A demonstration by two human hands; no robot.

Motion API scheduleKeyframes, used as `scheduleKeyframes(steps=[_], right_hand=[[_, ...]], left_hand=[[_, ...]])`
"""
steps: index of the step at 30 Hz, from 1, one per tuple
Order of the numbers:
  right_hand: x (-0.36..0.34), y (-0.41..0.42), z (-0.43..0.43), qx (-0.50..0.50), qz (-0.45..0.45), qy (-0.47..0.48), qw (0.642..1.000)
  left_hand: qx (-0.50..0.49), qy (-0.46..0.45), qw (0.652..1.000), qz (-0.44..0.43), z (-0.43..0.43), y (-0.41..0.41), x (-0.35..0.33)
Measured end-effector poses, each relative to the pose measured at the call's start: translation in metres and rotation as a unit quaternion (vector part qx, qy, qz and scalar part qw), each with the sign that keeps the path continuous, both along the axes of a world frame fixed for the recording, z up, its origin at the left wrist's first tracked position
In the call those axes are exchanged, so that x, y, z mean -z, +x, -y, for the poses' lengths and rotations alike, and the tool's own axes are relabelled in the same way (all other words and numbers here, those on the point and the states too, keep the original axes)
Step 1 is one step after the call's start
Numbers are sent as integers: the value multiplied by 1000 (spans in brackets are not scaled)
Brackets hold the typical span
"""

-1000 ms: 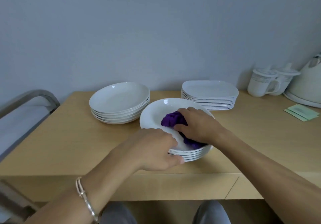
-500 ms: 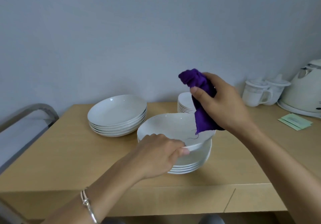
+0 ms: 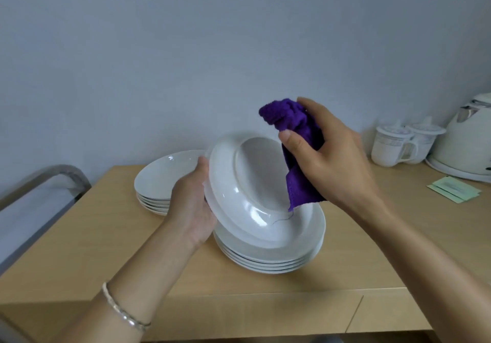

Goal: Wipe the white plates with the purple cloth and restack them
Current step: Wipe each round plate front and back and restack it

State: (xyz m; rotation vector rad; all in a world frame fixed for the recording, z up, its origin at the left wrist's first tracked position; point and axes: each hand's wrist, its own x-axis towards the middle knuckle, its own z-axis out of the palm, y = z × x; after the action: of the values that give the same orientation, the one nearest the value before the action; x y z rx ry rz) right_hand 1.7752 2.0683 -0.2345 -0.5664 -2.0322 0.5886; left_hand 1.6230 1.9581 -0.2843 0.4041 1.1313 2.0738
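gripping the tilted plate (image 3: 252, 191) is the left hand (image 3: 191, 205) (right hand (image 3: 333, 160) clutches cloth (image 3: 291, 119) above).

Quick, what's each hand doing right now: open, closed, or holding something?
Left hand: closed on the rim of the tilted round white ceramic plate.
Right hand: closed around the bunched purple cloth.

The tilted plate (image 3: 255, 191) you hold looks like white glazed ceramic, smooth and glossy, with bright reflections on its surface. Your purple cloth (image 3: 289, 115) is soft, fuzzy fabric with a matt, rough pile. The table (image 3: 106, 236) has a light wood finish, smooth and matt. Your bracelet (image 3: 121, 312) is shiny silver-coloured metal. The wall (image 3: 186, 50) is matt. The green sachets (image 3: 454, 189) look like paper.
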Motion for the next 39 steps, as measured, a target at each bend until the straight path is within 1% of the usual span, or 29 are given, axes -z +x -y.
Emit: scheduleKeyframes(steps=[2,5,9,10,12,14,15,16,17,18,20,21,22,24,26,28,29,31,33,35,36,37,39], right_hand=[[8,-4,-4,4,43,-5,999],[21,-12,-9,-2,115,-14,993],[36,-23,-13,-15,204,-35,978],[40,-27,-14,-21,219,-39,975],[49,-34,-16,-36,235,-40,970],[58,-39,-17,-47,249,-33,967],[61,-41,-18,-47,254,-26,966],[63,-42,-18,-45,256,-18,966],[64,-43,-19,-42,255,-13,966],[66,-44,-20,-39,255,-10,966],[69,-45,-19,-31,258,-1,966],[70,-46,-18,-26,262,9,965],[70,-47,-17,-19,267,21,963],[69,-50,-11,-6,279,39,959],[66,-54,-5,-8,284,54,957],[65,-59,1,-35,286,77,954],[65,-63,2,-52,283,81,954],[65,-68,-2,-68,277,68,956],[67,-71,-17,-40,279,60,958],[66,-68,-33,5,294,38,955],[66,-66,-37,11,293,27,956],[67,-62,-37,5,286,28,958],[68,-53,-23,-32,273,58,960]], left_hand=[[-8,3,999,51,1,5,11],[-36,-6,994,103,-1,5,26],[-29,-10,993,115,-1,1,34],[-18,-14,994,105,1,0,34],[-6,-37,998,42,3,-4,37],[-35,-98,991,-85,7,-11,43],[-51,-146,972,-179,11,-15,45],[-52,-196,939,-278,16,-19,47],[-31,-244,895,-373,21,-22,48],[9,-283,849,-445,26,-26,51],[91,-354,774,-518,35,-28,51],[113,-374,742,-545,38,-28,50],[118,-376,720,-572,40,-30,50],[108,-366,697,-607,42,-32,48],[97,-379,678,-622,42,-32,47],[91,-391,667,-628,41,-31,48],[88,-390,668,-628,42,-32,49],[85,-380,681,-620,42,-32,50],[79,-374,691,-613,43,-32,52],[76,-372,689,-617,44,-30,51],[75,-375,686,-619,44,-29,49],[75,-377,685,-619,44,-28,48],[79,-375,689,-615,44,-29,48]])
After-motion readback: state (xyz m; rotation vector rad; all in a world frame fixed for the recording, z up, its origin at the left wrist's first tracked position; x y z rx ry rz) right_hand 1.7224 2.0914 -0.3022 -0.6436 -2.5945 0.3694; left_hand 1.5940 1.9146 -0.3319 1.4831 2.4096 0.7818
